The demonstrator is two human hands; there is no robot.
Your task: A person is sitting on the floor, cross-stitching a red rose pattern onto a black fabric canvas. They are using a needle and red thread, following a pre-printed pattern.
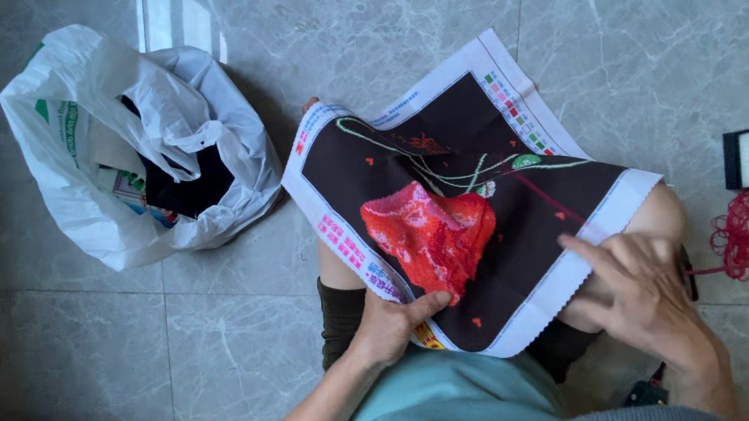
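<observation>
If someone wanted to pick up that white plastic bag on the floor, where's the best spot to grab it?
Grip the white plastic bag by its bunched top edges, coming from above. It sits slumped on the floor tiles with its mouth gaping upward and things inside, so gathering the loose rim probably keeps the contents in.

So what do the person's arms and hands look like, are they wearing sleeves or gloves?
No gloves: the left hand and right hand are both bare, with no rings or watch that I can see. The forearms are uncovered too. No sleeve shows, only a light blue-green top by the body.
</observation>
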